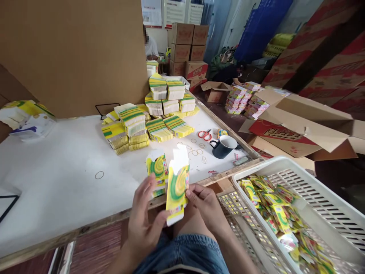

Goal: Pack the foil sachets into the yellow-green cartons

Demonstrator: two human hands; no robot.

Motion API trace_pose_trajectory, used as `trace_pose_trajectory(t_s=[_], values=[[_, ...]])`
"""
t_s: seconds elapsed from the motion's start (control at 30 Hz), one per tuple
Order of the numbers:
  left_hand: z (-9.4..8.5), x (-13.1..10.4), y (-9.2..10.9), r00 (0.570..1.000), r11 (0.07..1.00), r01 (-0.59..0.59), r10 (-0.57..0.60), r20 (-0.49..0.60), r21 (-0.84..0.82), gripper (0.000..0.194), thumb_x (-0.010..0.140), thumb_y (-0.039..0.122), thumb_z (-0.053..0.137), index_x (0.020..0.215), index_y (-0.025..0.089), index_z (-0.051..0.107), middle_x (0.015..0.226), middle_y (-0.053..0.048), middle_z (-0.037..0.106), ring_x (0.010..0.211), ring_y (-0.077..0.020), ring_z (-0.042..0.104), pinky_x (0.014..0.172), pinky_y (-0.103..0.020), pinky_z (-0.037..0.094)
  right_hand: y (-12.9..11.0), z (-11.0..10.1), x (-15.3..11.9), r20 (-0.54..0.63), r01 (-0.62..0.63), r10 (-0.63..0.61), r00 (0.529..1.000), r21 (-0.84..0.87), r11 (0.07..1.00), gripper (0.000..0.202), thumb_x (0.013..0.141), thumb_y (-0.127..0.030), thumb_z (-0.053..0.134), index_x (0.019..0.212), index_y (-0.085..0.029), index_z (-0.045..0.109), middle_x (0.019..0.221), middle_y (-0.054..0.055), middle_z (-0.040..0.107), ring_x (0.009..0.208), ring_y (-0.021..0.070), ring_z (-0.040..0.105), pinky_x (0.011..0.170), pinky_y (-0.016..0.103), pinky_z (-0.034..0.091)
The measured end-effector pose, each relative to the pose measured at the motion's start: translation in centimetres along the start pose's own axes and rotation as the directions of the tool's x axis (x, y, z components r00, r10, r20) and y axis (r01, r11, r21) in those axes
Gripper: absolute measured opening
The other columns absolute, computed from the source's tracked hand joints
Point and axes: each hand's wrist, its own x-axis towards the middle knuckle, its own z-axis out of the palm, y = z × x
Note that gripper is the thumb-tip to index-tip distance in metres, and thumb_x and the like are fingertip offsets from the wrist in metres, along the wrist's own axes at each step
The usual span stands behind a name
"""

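A yellow-green carton (177, 186) with white flaps raised at its top stands upright over my lap. My right hand (203, 203) pinches its right edge between thumb and fingers. My left hand (146, 213) has its fingers apart, its thumb by the carton's lower left edge. Just behind the left fingers, a second carton (157, 169) rests at the table's front edge. Stacks of flat yellow-green cartons (132, 121) lie farther back on the white table (74, 152).
Red scissors (205, 134), a dark mug (224, 147) and rubber bands (196, 152) lie right on the table. A white basket (285, 161) of small yellow packets stands at right. Open boxes (279, 133) stand beyond. Two people are in the background.
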Motion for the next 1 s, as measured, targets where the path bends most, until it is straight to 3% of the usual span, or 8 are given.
trace_pose_trajectory(t_s=[0.03, 0.1, 0.2, 0.27, 0.57, 0.77, 0.9, 1.0], values=[[0.1, 0.1, -0.1, 0.977, 0.96, 0.21, -0.214, 0.001, -0.184, 0.054, 0.088, 0.03, 0.06, 0.14, 0.026, 0.046, 0.148, -0.01, 0.045, 0.134, -0.0306, 0.043, 0.106, -0.045, 0.042, 0.2, 0.2, -0.2, 0.037, -0.011, 0.01, 0.999, 0.016, 1.0, 0.029, 0.076, -0.045, 0.073, 0.07, -0.017, 0.07, 0.063, 0.001, 0.064, 0.059, 0.0128, 0.054, 0.058, 0.024, 0.045], [0.3, 0.5, -0.2, 0.848, 0.704, 0.523, -0.483, 0.217, -0.479, 0.055, 0.085, 0.049, 0.058, 0.134, 0.024, 0.055, 0.139, -0.013, 0.057, 0.126, -0.0362, 0.052, 0.099, -0.049, 0.047, 0.8, 0.7, -0.4, 0.084, -0.048, 0.041, 0.996, 0.078, 0.996, 0.028, 0.074, -0.045, 0.074, 0.075, -0.018, 0.068, 0.064, 0.0, 0.066, 0.057, 0.0138, 0.057, 0.057, 0.025, 0.048], [0.5, 1.2, -0.6, 0.684, 0.362, 0.718, -0.521, 0.51, -0.594, 0.057, 0.072, 0.056, 0.07, 0.117, 0.022, 0.069, 0.122, -0.014, 0.069, 0.112, -0.0387, 0.062, 0.091, -0.049, 0.052, 1.6, 1.5, -0.5, 0.06, -0.085, 0.077, 0.995, 0.153, 0.985, 0.03, 0.07, -0.046, 0.078, 0.08, -0.02, 0.065, 0.063, -0.001, 0.066, 0.054, 0.0143, 0.058, 0.053, 0.026, 0.05], [0.6, 1.4, -0.9, 0.656, 0.279, 0.732, -0.533, 0.534, -0.621, 0.05, 0.068, 0.05, 0.076, 0.11, 0.024, 0.073, 0.117, -0.012, 0.072, 0.107, -0.0358, 0.065, 0.091, -0.046, 0.051, 1.8, 1.8, -0.4, 0.007, -0.078, 0.078, 0.997, 0.127, 0.989, 0.032, 0.068, -0.047, 0.079, 0.078, -0.02, 0.065, 0.066, 0.0, 0.068, 0.058, 0.0162, 0.062, 0.054, 0.027, 0.052], [1.0, 0.9, -2.1, 0.657, 0.314, 0.731, -0.562, 0.503, -0.605, 0.044, 0.069, 0.04, 0.079, 0.11, 0.024, 0.073, 0.109, -0.011, 0.075, 0.099, -0.0308, 0.068, 0.084, -0.039, 0.054, 1.7, 1.7, -0.4, -0.082, -0.044, 0.039, 0.996, -0.052, 0.998, 0.038, 0.066, -0.049, 0.08, 0.086, -0.018, 0.075, 0.082, 0.009, 0.076, 0.078, 0.0253, 0.07, 0.07, 0.035, 0.057], [1.8, 0.5, -2.2, 0.626, 0.373, 0.737, -0.691, 0.361, -0.564, 0.03, 0.075, 0.038, 0.074, 0.1, 0.02, 0.074, 0.091, -0.007, 0.077, 0.084, -0.0246, 0.071, 0.07, -0.031, 0.055, 1.8, 1.4, -0.6, -0.034, -0.077, 0.075, 0.997, -0.057, 0.995, 0.036, 0.071, -0.051, 0.075, 0.08, -0.016, 0.075, 0.075, 0.007, 0.074, 0.073, 0.0231, 0.068, 0.067, 0.033, 0.056], [2.3, 0.5, -1.7, 0.598, 0.448, 0.78, -0.739, 0.311, -0.437, 0.031, 0.077, 0.045, 0.07, 0.095, 0.021, 0.07, 0.078, -0.004, 0.076, 0.071, -0.0239, 0.071, 0.053, -0.028, 0.053, 2.2, 1.1, -0.5, -0.125, -0.015, -0.014, 0.992, -0.226, 0.974, 0.035, 0.079, -0.05, 0.067, 0.072, -0.016, 0.07, 0.067, 0.005, 0.069, 0.063, 0.0184, 0.062, 0.058, 0.027, 0.05], [2.6, 0.6, -1.5, 0.609, 0.53, 0.786, -0.754, 0.247, -0.319, 0.03, 0.078, 0.049, 0.067, 0.09, 0.022, 0.068, 0.075, -0.004, 0.075, 0.071, -0.0245, 0.071, 0.052, -0.029, 0.053, 2.7, 1.1, -0.5, -0.154, 0.029, -0.085, 0.984, -0.336, 0.941, 0.035, 0.082, -0.049, 0.064, 0.068, -0.016, 0.066, 0.061, 0.003, 0.064, 0.056, 0.0159, 0.056, 0.052, 0.024, 0.046]])
